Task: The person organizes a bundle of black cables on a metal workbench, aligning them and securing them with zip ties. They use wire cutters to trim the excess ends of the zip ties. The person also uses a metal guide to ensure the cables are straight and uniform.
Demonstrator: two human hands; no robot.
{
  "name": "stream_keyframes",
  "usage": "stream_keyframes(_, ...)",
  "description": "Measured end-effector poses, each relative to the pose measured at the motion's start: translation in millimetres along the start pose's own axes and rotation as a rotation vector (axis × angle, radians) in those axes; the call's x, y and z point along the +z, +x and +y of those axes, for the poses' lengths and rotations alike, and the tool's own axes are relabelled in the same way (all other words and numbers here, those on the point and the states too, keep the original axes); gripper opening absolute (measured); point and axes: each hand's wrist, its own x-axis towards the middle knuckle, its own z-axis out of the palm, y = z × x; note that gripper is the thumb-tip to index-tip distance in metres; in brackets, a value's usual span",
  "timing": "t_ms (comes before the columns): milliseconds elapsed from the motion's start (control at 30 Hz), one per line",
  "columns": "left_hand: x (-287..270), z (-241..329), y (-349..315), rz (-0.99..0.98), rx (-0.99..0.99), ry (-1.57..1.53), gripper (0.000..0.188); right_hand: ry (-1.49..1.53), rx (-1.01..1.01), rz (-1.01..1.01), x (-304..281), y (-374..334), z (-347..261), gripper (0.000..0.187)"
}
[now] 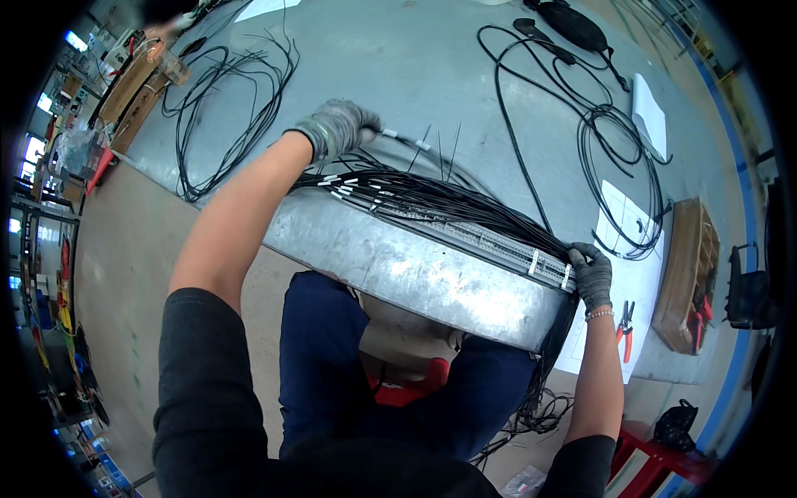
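My left hand [336,130], in a grey knit glove, is closed around black cables with white marker sleeves [407,139], raised above the table. Below it lies a thick bundle of black cables [465,203], many ends carrying white labels. The bundle runs along a slotted grey strip [473,236] near the table's front edge. At the strip's right end, my right hand [591,276], gloved the same way, is closed around the bundle. Its fingertips are partly hidden. Past that hand the cables drop over the edge toward the floor.
Loose black cable coils lie at the far left [187,124] and right [618,145] of the metal table [390,58]. Orange-handled pliers [625,332] rest on paper sheets [643,286] beside a wooden tool box [687,274]. A black pouch [569,25] sits at the back.
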Motion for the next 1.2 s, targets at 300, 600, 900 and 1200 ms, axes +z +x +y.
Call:
stream_keyframes(300,-0.6,-4.4,-70.8,-0.101,0.162,0.124,0.096,0.017,-0.070,0.007,0.5,3.1,12.3,0.019)
stream_keyframes(600,94.8,106.0,-90.1,0.339,0.727,0.057,0.064,-0.134,-0.068,-0.117,-12.4,-0.7,-14.0,0.022)
stream_keyframes(900,128.3,198.8,-40.3,0.087,0.448,0.260,0.065,-0.162,0.125,-0.196,-16.5,-1.2,-27.6,0.026)
stream_keyframes(1200,141.0,191.7,-37.3,0.186,0.493,0.239,0.064,-0.160,0.163,-0.213,-22.4,-4.2,-39.2,0.025)
